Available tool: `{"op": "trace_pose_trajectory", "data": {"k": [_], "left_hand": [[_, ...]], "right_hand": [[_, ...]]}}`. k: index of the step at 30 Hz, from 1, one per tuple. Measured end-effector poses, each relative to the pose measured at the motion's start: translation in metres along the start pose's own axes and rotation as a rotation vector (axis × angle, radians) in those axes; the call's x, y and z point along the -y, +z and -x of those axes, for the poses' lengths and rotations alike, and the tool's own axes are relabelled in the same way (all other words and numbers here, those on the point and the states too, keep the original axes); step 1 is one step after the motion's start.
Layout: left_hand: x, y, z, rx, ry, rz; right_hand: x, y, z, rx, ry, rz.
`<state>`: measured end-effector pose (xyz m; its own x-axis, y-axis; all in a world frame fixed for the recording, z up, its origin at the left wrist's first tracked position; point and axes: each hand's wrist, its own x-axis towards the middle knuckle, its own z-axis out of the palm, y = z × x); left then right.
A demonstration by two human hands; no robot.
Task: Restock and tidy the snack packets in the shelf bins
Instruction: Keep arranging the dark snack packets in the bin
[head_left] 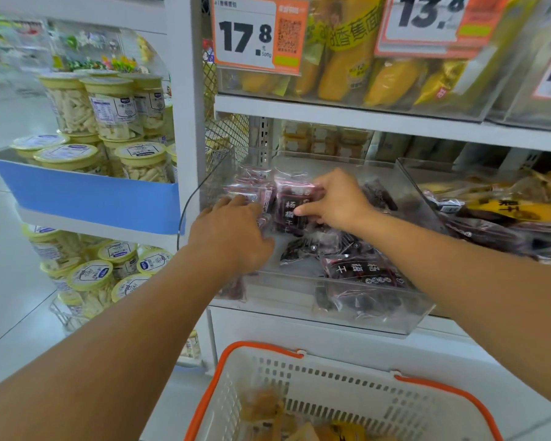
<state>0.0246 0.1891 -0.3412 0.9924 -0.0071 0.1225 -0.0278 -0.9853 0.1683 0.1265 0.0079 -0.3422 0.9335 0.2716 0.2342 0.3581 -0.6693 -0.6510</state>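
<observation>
A clear plastic bin (376,316) on the middle shelf holds several dark purple snack packets. My right hand (337,202) pinches an upright purple packet (291,211) at the bin's back left, thumb on its front and fingers curled over its top. My left hand (233,233) reaches in beside it, its fingers hidden against a stack of similar packets (252,189) by the bin's left wall. More purple packets (363,272) lie flat and loose toward the bin's front.
A white basket with orange handles (299,380) sits below the shelf with yellow packets inside. The neighbouring bin (503,214) on the right holds yellow and dark packets. Jars with yellow lids (115,106) fill the rack at left. Price tags (255,33) hang above.
</observation>
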Motion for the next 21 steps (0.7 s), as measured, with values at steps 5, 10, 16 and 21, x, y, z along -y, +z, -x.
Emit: {"op": "trace_pose_trajectory", "data": {"k": [5,10,16,21], "left_hand": [[0.002,0.005,-0.001,-0.02,-0.002,-0.025],[0.005,0.009,0.0,-0.102,0.089,-0.008],[0.005,0.012,-0.006,-0.042,0.194,-0.084],[0.003,0.011,-0.009,-0.026,0.17,-0.029]], "right_hand": [[-0.001,0.024,-0.013,-0.039,0.164,0.198],[0.001,0.02,-0.012,0.12,0.238,0.379],[0.015,0.001,0.007,0.751,0.129,0.656],[0.006,0.0,0.018,0.539,-0.033,0.722]]}}
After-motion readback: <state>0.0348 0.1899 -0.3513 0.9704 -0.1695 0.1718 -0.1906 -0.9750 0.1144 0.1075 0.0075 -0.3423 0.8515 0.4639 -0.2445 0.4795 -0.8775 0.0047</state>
